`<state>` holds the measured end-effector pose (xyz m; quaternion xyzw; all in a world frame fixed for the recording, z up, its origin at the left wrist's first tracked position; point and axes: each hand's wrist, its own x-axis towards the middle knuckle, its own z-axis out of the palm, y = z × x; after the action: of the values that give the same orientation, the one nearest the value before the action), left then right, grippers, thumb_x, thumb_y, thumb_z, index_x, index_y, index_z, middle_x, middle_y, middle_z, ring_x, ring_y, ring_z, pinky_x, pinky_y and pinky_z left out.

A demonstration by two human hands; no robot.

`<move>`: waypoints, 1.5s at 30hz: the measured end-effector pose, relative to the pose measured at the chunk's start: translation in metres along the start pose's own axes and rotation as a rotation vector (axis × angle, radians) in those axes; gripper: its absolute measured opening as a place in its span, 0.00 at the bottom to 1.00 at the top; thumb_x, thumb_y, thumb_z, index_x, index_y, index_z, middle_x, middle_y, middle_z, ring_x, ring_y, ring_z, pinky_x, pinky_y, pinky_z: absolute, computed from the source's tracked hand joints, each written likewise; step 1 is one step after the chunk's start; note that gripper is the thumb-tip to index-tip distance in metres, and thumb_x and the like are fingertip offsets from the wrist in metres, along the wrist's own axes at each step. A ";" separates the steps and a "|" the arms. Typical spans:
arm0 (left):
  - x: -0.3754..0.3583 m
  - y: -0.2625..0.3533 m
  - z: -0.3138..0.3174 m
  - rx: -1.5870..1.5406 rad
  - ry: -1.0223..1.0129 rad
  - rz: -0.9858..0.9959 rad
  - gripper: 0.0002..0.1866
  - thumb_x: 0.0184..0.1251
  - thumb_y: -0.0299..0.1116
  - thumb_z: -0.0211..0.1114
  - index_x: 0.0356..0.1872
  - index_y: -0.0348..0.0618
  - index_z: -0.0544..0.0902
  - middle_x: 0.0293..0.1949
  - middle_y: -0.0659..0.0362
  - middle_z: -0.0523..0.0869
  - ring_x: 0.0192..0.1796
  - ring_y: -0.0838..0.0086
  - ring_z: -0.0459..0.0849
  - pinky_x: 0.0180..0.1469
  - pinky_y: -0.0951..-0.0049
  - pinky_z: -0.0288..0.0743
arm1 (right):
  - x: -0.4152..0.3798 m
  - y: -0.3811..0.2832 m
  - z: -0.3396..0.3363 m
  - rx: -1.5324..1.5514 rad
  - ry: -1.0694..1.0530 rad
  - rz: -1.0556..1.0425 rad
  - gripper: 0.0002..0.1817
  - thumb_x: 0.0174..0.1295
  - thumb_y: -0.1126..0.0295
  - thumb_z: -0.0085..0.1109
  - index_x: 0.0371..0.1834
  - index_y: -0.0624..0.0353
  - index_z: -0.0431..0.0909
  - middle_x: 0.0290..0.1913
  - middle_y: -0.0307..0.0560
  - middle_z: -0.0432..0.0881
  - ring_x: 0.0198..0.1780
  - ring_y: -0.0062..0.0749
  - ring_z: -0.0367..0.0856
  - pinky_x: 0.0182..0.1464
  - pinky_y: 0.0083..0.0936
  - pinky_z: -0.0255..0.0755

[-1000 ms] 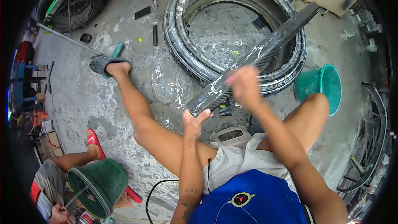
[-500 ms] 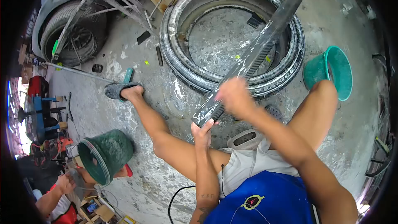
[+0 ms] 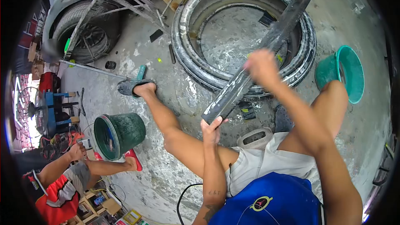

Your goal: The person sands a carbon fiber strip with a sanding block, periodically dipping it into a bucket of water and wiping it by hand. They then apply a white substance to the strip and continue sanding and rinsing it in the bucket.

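A long dark panel with a carbon-fibre weave (image 3: 287, 23) lies slanted across the tyre (image 3: 181, 41), wet and streaked with white. My left hand (image 3: 211, 130) grips its near end, thumb on top. Midway along it, my right hand (image 3: 264, 68) is closed and blurred against the upper surface. Something pinkish shows at its fingertips, too small and smeared to name.
A teal bucket (image 3: 321, 73) stands by my right knee. To the left are a dark green bucket (image 3: 131, 131) and a seated co-worker (image 3: 58, 191). A car wheel (image 3: 83, 33) and metal stand (image 3: 89, 10) are at the back left. A grey plastic container (image 3: 255, 140) sits between my legs.
My right hand has slid up along the panel, away from my left hand, which keeps its hold on the near end. The view has shifted left, showing more of the co-worker.
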<state>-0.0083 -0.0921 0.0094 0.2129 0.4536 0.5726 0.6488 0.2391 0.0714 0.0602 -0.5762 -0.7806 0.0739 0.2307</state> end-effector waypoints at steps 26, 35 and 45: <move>-0.036 0.016 0.056 1.795 0.318 0.099 0.61 0.64 0.72 0.61 0.81 0.29 0.50 0.80 0.30 0.50 0.84 0.36 0.42 0.80 0.33 0.34 | -0.206 0.529 -0.114 -0.270 -0.097 0.551 0.21 0.71 0.49 0.61 0.46 0.57 0.88 0.42 0.58 0.89 0.43 0.56 0.87 0.46 0.46 0.79; 0.010 0.001 0.118 1.861 0.288 0.126 0.59 0.59 0.57 0.73 0.75 0.17 0.55 0.80 0.27 0.49 0.84 0.36 0.41 0.80 0.31 0.38 | -0.074 0.228 -0.003 0.191 -0.097 -0.332 0.22 0.68 0.50 0.62 0.47 0.60 0.86 0.46 0.60 0.86 0.48 0.57 0.83 0.52 0.49 0.73; 0.020 -0.030 0.092 1.654 0.285 0.398 0.64 0.47 0.45 0.81 0.79 0.24 0.49 0.82 0.31 0.41 0.85 0.39 0.38 0.79 0.32 0.40 | 0.029 0.133 0.030 0.192 -0.117 -0.559 0.24 0.64 0.51 0.63 0.49 0.62 0.83 0.50 0.62 0.82 0.55 0.59 0.78 0.59 0.53 0.66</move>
<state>0.0829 -0.0581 0.0244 0.6186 0.7562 0.1828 0.1098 0.3343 0.1462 -0.0087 -0.3093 -0.9104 0.1139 0.2502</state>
